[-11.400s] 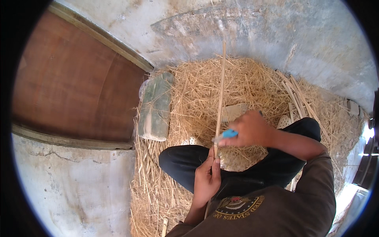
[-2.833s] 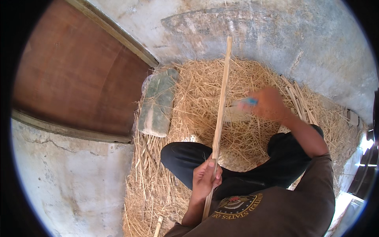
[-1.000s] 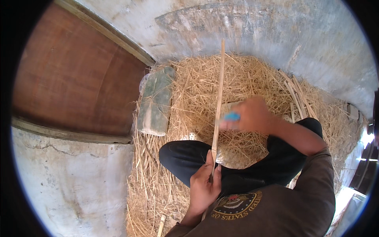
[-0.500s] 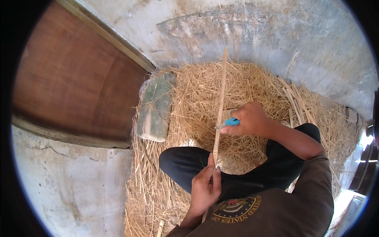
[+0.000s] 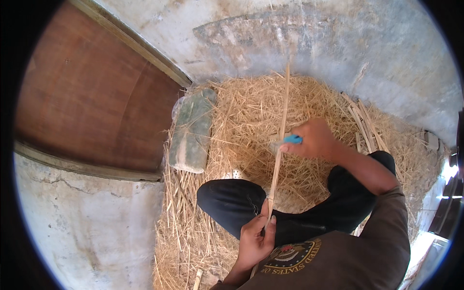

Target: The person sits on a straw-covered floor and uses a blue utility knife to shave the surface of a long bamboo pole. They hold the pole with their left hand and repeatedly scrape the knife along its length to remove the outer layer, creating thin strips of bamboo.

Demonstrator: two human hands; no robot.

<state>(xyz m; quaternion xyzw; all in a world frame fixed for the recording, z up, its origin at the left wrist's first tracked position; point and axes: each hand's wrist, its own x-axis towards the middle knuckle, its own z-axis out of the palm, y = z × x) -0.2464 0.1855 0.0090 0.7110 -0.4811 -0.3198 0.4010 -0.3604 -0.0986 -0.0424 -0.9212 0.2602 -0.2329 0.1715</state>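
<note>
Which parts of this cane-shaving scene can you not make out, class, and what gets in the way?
- Blade of the blue-handled tool: head view, hidden by the right hand and blurred.
- Lower end of the thin cane: covered by the left hand and the shirt.
- Grey-green stone slab: its base sinks into the straw.
- Split strips at the right: too small to count.
</note>
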